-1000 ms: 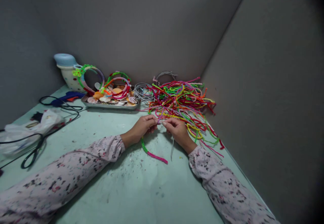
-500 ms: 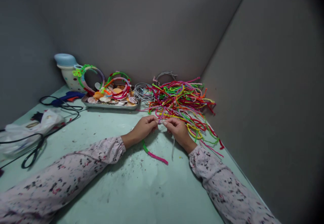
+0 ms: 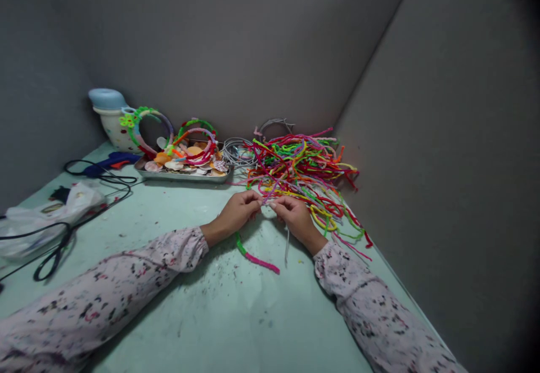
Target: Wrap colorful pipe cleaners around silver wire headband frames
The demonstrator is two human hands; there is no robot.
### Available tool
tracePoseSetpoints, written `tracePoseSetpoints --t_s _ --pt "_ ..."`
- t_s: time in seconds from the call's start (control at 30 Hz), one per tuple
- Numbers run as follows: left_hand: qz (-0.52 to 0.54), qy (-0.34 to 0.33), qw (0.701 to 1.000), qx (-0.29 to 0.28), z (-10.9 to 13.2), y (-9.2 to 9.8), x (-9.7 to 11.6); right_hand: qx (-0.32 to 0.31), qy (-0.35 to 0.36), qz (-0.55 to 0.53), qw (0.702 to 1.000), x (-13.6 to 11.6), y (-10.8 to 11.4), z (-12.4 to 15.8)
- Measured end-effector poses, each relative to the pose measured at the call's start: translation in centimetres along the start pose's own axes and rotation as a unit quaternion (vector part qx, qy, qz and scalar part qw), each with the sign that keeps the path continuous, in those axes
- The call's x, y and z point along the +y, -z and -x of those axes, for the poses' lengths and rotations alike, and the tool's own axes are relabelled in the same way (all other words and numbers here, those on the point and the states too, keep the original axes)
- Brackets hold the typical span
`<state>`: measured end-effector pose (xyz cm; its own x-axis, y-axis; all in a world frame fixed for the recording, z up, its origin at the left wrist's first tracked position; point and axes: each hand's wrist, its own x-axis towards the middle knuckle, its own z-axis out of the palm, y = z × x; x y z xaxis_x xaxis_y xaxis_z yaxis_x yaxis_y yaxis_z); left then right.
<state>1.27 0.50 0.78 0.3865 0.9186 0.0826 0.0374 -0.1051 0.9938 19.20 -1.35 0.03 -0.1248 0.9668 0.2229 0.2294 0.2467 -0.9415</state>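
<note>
Over the middle of the table, my left hand and my right hand are pinched close together, fingertips nearly meeting. Between them runs a grey wire, with a purple pipe cleaner at the fingertips. My left hand grips the wrapped part of the wire; its green and pink pipe-cleaner end curves out below that hand. From under my right hand hangs the bare grey wire end. The exact wrap at the fingertips is too small to make out.
Behind my hands lies a tangled heap of colourful pipe cleaners, beside coiled grey wire. A metal tray holds shells and wrapped hoops. On the left are a glue gun, black cable, plastic bag and a dotted container.
The purple pipe cleaner at my fingertips has shifted slightly. Both hands keep their pinch in nearly the same place.
</note>
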Motion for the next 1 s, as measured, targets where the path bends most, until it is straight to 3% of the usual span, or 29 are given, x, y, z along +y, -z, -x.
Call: tracePoseSetpoints --t_s 1.0 --pt "-0.032 -0.035 0.999 -0.001 -0.02 -0.09 -0.31 -0.004 -0.032 -0.014 0.999 -0.22 -0.06 -0.12"
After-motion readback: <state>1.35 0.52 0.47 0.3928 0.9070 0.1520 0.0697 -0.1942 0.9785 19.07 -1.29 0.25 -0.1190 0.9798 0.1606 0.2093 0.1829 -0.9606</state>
